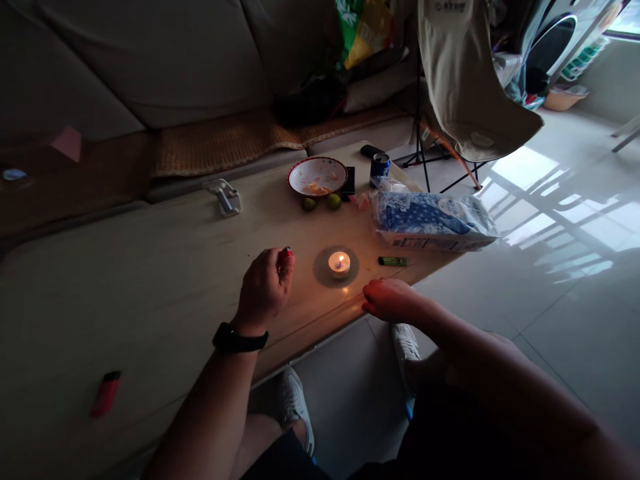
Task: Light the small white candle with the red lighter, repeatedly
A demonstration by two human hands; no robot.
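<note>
My left hand (266, 283) is closed around a red lighter (287, 251), whose metal top pokes out above the fist. To its right a tealight candle (339, 265) burns with a small flame on the table, with a round dark patch about it. My right hand (390, 299) rests at the table's near edge, fingers curled; whether anything is inside them is hidden. Just beyond it lie a green lighter-shaped item (393, 261) and a few thin yellowish sticks (365, 261). Another red lighter (106, 393) lies at the table's left, away from both hands.
On the table (150, 280) stand a bowl (300, 179) with orange scraps, two green fruits (334, 201), a blue can (380, 168) and a large blue-white plastic pack (435, 217) overhanging the right edge. A white holder (227, 199) lies farther left. Behind are a sofa and a folding chair (463, 87).
</note>
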